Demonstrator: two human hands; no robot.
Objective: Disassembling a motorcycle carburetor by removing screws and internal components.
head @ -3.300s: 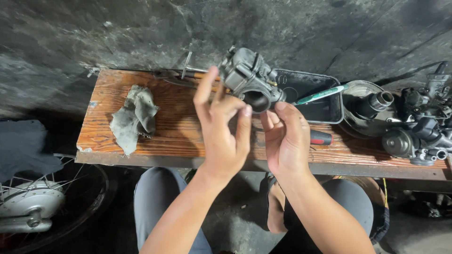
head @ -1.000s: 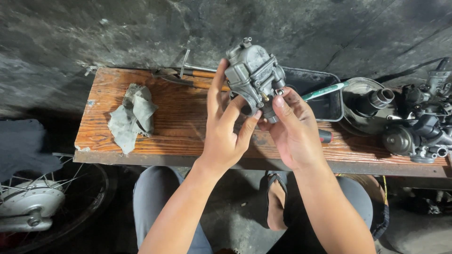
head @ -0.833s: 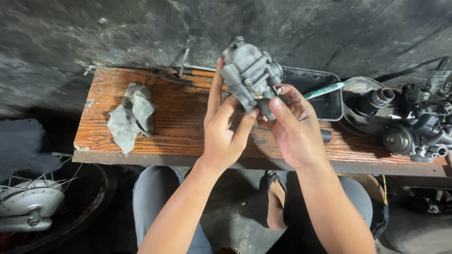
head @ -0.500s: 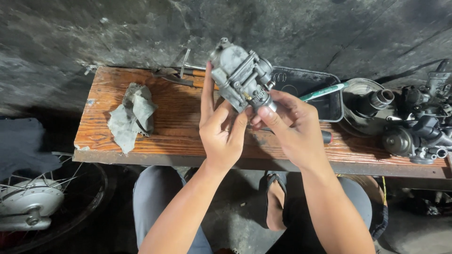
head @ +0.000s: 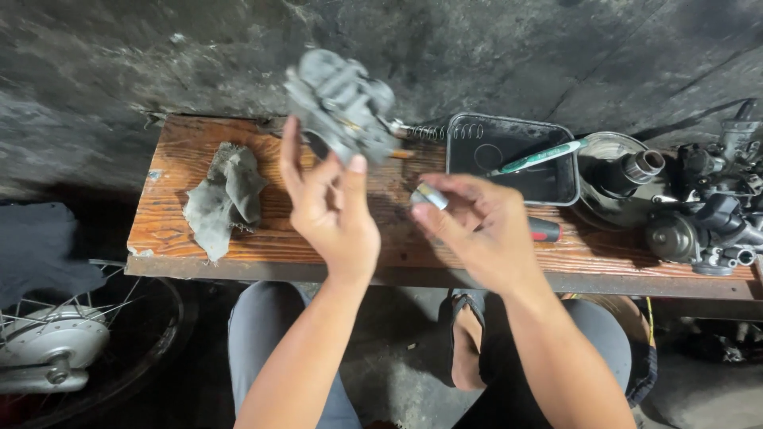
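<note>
Carburetor (head: 342, 103) now left of tray (head: 509, 127)

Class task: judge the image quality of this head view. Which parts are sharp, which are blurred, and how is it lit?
Head view: the grey carburettor in the left hand is motion-blurred; the wooden bench and rag are sharp; light is soft and even, the floor below dim.

We have one view only, worn on the head. It looks steeply down, close over the worn wooden bench (head: 199, 246).
</note>
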